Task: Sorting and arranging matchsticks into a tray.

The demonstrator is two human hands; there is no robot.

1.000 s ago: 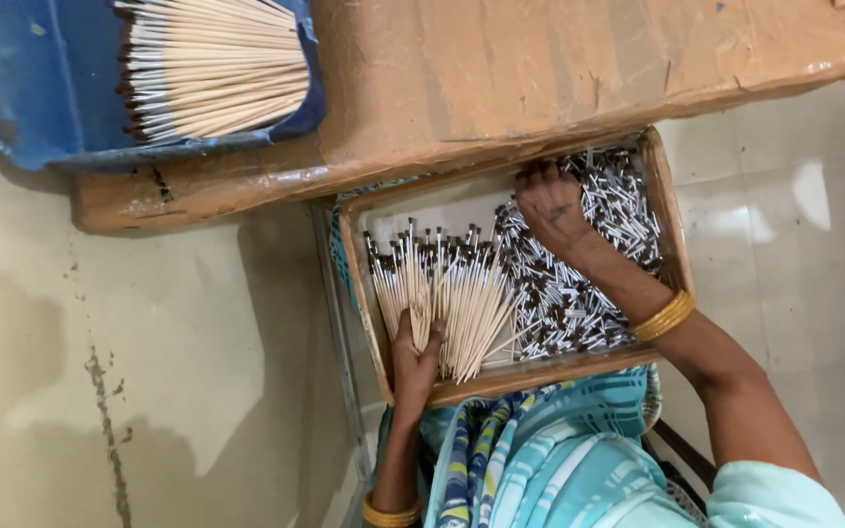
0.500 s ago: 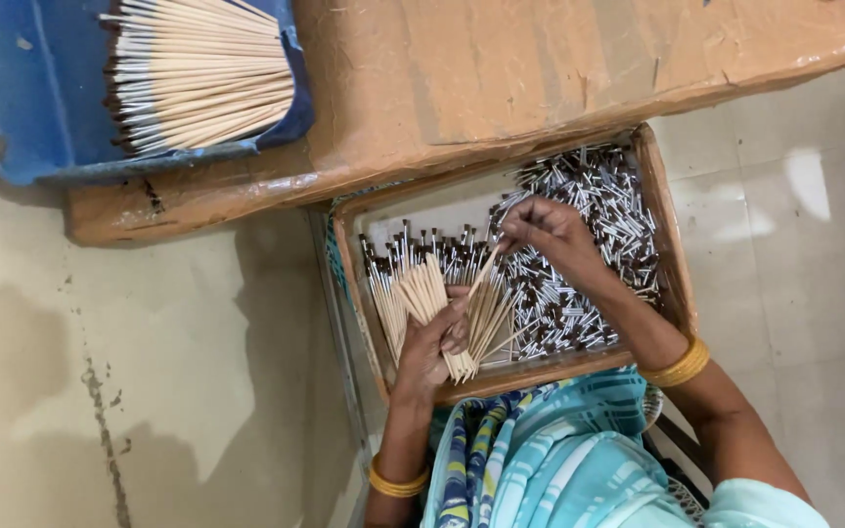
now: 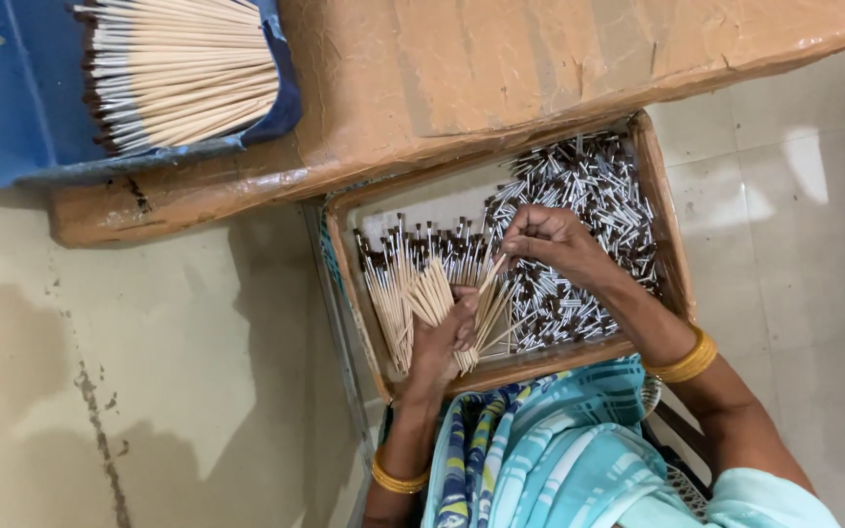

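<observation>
Overhead, a long board wrapped in brown paper (image 3: 540, 78) runs across the top of the view, and a blue tray (image 3: 12, 88) sits on its left end holding a neat stack of pale sticks (image 3: 183, 68), their dark tips pointing left. Below the board's edge, a shallow wooden tray (image 3: 659, 225) rests above the person's lap, over a teal patterned cloth (image 3: 550, 450). Its right half is filled with a loose heap of small silver-and-brown ferrules (image 3: 589, 215); its left half holds sticks already capped with ferrules (image 3: 393, 284), lying roughly upright in the picture with the capped ends away from the person.

Down in the tray, the left hand (image 3: 442, 337) is closed around a fanned bundle of bare sticks (image 3: 462, 303), palm toward the body, the long axis of the sticks running from the fist up and to the right. One stick (image 3: 493, 274) stands out from the fan, and its free end points straight at the right hand (image 3: 550, 240), which sits just above and to the right of it, over the heap. The right fingers (image 3: 525, 230) are pinched nearly closed at the stick's tip; whether a ferrule sits between them cannot be told, as it is too small to see. Gold bangles (image 3: 682, 357) circle both wrists
</observation>
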